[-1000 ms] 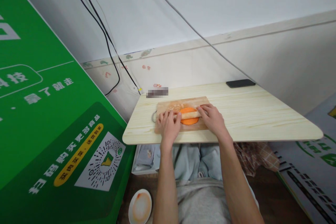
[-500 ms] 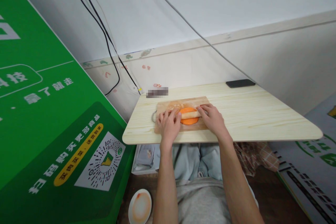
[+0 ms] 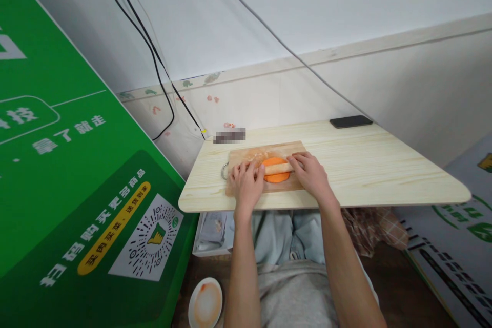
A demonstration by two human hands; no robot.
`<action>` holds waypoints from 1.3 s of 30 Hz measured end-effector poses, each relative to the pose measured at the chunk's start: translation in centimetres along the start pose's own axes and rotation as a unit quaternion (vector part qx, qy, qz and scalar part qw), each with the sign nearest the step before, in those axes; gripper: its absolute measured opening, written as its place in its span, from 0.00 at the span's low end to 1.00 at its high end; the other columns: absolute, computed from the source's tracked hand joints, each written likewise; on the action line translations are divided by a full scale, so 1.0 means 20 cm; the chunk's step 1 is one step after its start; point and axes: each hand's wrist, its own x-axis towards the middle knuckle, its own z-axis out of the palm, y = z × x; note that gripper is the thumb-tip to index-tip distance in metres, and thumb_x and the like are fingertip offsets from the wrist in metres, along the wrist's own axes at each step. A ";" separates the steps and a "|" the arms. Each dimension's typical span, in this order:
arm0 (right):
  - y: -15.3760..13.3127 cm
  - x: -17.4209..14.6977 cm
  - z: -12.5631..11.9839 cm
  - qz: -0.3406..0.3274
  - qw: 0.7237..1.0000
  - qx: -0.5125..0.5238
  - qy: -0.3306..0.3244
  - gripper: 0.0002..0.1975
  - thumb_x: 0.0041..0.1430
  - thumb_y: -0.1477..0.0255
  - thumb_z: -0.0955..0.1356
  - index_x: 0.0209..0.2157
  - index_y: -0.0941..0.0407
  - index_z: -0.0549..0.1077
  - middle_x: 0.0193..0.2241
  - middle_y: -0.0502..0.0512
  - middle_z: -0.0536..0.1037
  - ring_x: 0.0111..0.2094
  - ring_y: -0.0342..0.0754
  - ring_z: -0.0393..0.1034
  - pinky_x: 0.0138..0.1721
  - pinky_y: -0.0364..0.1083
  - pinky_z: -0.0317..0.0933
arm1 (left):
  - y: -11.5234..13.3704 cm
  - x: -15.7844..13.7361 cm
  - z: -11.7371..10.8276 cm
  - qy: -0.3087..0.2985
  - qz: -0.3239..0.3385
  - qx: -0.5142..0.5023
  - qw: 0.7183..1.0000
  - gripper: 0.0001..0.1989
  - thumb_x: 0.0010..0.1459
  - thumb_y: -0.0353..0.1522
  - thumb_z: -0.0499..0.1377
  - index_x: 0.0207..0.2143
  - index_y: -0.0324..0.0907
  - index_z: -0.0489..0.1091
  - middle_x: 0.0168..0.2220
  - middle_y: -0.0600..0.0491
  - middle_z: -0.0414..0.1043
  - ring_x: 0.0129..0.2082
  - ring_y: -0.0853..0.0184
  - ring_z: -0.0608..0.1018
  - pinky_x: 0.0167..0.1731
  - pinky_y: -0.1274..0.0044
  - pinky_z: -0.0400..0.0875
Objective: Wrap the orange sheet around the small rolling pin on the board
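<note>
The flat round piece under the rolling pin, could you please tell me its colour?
The flat round piece is orange, best seen in the head view.

1 flat, roughly round sheet of orange dough (image 3: 275, 178), smooth, lying on a wooden cutting board (image 3: 284, 149). 1 pale wooden rolling pin (image 3: 278, 168) lies crosswise over the middle of the dough, touching it, right end slightly farther back; its 2 ends hidden. Board rectangular, flat, translucent wrinkled patch behind the dough.
</note>
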 end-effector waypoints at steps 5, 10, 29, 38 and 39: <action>0.00 0.00 0.00 -0.002 1.000 0.006 0.000 0.20 0.77 0.59 0.63 0.48 0.51 0.86 0.57 0.62 0.84 0.58 0.63 0.78 0.60 0.61 0.70 | 0.00 0.00 0.00 0.001 -0.003 0.000 1.000 0.19 0.77 0.45 0.55 0.59 0.56 0.82 0.63 0.49 0.80 0.64 0.52 0.73 0.69 0.57 0.64; 0.03 0.01 0.00 -0.013 1.000 0.028 -0.002 0.18 0.75 0.60 0.65 0.48 0.50 0.86 0.55 0.61 0.85 0.58 0.62 0.79 0.62 0.60 0.70 | 0.00 0.00 0.00 0.003 0.004 -0.009 1.000 0.18 0.77 0.44 0.56 0.54 0.54 0.85 0.62 0.49 0.81 0.63 0.52 0.73 0.69 0.57 0.63; -0.02 -0.02 0.02 0.010 0.998 0.023 0.058 0.21 0.77 0.57 0.64 0.60 0.48 0.82 0.59 0.63 0.82 0.58 0.62 0.79 0.57 0.59 0.72 | 0.00 0.00 0.00 0.004 0.000 -0.010 1.000 0.18 0.77 0.44 0.56 0.57 0.53 0.83 0.62 0.50 0.80 0.64 0.52 0.73 0.69 0.56 0.62; 0.00 -0.02 0.01 -0.002 0.999 0.013 0.029 0.25 0.73 0.68 0.60 0.62 0.47 0.82 0.66 0.61 0.76 0.66 0.64 0.74 0.65 0.64 0.69 | 0.00 -0.01 0.00 0.005 -0.004 -0.011 1.000 0.17 0.77 0.45 0.56 0.53 0.54 0.84 0.63 0.49 0.80 0.64 0.52 0.73 0.69 0.56 0.63; 0.01 -0.02 0.00 0.001 1.000 0.014 0.027 0.25 0.73 0.67 0.60 0.62 0.47 0.82 0.66 0.60 0.76 0.65 0.64 0.74 0.65 0.64 0.69 | 0.00 -0.01 0.01 0.005 -0.003 -0.011 1.000 0.17 0.77 0.45 0.56 0.53 0.54 0.84 0.63 0.49 0.80 0.64 0.52 0.73 0.69 0.56 0.63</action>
